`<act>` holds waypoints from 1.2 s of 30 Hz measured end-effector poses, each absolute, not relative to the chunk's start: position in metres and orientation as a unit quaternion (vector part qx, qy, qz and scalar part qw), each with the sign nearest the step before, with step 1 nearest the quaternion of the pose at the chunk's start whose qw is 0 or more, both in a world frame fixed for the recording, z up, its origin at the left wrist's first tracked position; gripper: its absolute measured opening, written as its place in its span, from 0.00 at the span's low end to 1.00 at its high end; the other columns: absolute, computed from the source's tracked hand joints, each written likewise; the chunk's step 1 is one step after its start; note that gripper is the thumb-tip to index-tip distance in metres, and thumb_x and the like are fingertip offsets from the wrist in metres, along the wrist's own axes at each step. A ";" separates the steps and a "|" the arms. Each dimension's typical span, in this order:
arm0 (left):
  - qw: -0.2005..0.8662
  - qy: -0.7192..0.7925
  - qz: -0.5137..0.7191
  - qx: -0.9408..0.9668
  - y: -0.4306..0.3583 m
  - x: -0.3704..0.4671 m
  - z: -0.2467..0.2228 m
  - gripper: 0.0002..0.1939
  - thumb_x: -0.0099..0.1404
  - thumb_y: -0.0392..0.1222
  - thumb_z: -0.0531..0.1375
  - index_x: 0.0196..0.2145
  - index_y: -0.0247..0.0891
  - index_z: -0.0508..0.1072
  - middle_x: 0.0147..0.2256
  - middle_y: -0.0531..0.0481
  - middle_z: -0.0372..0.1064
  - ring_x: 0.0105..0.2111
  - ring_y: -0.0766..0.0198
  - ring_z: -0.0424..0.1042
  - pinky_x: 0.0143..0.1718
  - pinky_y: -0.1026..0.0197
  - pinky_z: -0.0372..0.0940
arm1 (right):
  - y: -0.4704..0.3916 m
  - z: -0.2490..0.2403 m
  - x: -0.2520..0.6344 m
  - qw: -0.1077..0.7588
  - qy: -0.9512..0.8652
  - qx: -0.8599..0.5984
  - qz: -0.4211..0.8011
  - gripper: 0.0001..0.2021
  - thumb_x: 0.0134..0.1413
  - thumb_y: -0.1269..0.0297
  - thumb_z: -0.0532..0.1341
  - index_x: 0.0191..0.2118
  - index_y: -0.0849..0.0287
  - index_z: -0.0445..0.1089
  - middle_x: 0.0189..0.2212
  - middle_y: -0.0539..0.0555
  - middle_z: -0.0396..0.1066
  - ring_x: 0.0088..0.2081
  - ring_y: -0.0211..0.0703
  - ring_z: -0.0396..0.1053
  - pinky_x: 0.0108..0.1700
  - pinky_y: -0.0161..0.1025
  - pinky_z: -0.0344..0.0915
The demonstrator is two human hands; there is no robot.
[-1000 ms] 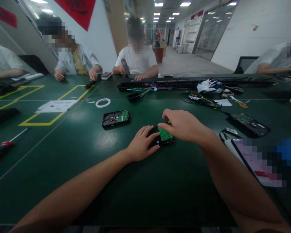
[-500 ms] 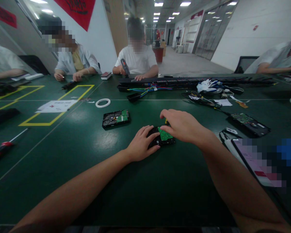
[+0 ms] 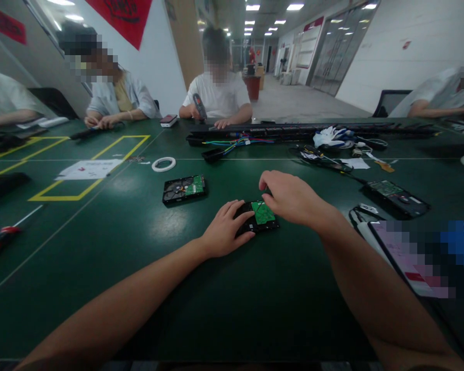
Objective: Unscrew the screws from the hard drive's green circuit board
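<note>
A black hard drive with a green circuit board (image 3: 263, 213) lies flat on the green table (image 3: 185, 293). My left hand (image 3: 226, 230) rests on its left part, fingers spread over the dark casing and thumb along the near edge. Above the far right part of the board is my right hand (image 3: 290, 198), its fingers bent together around a thin tool that shows only as a small dark piece. The tool's tip and handle are mostly hidden. A second hard drive (image 3: 184, 189) lies to the left and farther back.
A white tape ring (image 3: 164, 164), paper (image 3: 88, 169) and a red-black screwdriver (image 3: 2, 239) lie leftward. Rightward are a third drive (image 3: 396, 198), cables and a tablet-like device (image 3: 413, 257). Across the table, a person holds a power tool (image 3: 199, 106) beside long black strips (image 3: 294, 131).
My right hand has shifted slightly, and the yellow part once seen under its fingers is now hidden. My left hand and the drive stay put. The hands of the person at left have come together.
</note>
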State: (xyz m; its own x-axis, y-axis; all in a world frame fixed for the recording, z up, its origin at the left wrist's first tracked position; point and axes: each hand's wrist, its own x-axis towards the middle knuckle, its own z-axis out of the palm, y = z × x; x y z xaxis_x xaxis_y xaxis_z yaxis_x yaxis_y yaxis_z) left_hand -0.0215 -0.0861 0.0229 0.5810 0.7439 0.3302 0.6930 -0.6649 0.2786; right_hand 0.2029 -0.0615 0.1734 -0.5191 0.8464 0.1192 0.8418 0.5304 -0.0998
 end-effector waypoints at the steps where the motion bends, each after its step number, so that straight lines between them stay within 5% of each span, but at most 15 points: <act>1: 0.058 0.405 0.213 0.887 -0.086 -0.021 0.023 0.30 0.74 0.56 0.64 0.69 0.45 0.67 0.72 0.38 0.53 0.72 0.37 0.54 0.72 0.31 0.56 | -0.061 0.174 0.202 0.077 -0.871 -0.485 0.013 0.09 0.64 0.70 0.59 0.48 0.59 0.70 0.49 0.60 0.78 0.45 0.51 0.75 0.44 0.44 0.63; 11: 0.056 0.407 0.214 0.886 -0.086 -0.022 0.023 0.30 0.74 0.56 0.64 0.68 0.45 0.68 0.72 0.37 0.53 0.73 0.37 0.53 0.72 0.31 0.56 | -0.061 0.169 0.193 0.073 -0.833 -0.545 -0.057 0.14 0.72 0.57 0.55 0.51 0.60 0.71 0.43 0.64 0.79 0.39 0.55 0.77 0.36 0.44 0.59; 18: 0.065 0.406 0.221 0.884 -0.085 -0.023 0.020 0.31 0.73 0.56 0.64 0.69 0.48 0.67 0.73 0.38 0.53 0.73 0.36 0.54 0.71 0.28 0.56 | -0.060 0.170 0.196 0.113 -0.870 -0.479 0.020 0.12 0.64 0.69 0.56 0.50 0.59 0.70 0.47 0.61 0.79 0.42 0.49 0.75 0.42 0.43 0.61; 23: 0.064 0.406 0.220 0.885 -0.086 -0.022 0.022 0.31 0.73 0.55 0.65 0.68 0.46 0.67 0.73 0.37 0.53 0.73 0.36 0.54 0.71 0.29 0.56 | -0.058 0.170 0.194 0.100 -0.840 -0.533 -0.011 0.13 0.70 0.58 0.55 0.53 0.59 0.68 0.42 0.61 0.80 0.38 0.53 0.76 0.37 0.44 0.58; 32: 0.061 0.409 0.221 0.883 -0.087 -0.021 0.022 0.31 0.73 0.55 0.65 0.68 0.46 0.68 0.73 0.37 0.54 0.72 0.36 0.55 0.71 0.29 0.56 | -0.058 0.172 0.199 0.091 -0.855 -0.510 0.007 0.11 0.67 0.64 0.56 0.51 0.59 0.70 0.46 0.61 0.80 0.42 0.51 0.76 0.41 0.44 0.61; 36: 0.061 0.410 0.217 0.884 -0.086 -0.022 0.021 0.31 0.73 0.56 0.65 0.69 0.46 0.67 0.73 0.38 0.53 0.73 0.37 0.53 0.72 0.30 0.56 | -0.062 0.176 0.196 0.071 -0.854 -0.516 0.007 0.12 0.71 0.58 0.55 0.51 0.58 0.69 0.44 0.61 0.81 0.40 0.52 0.77 0.39 0.44 0.61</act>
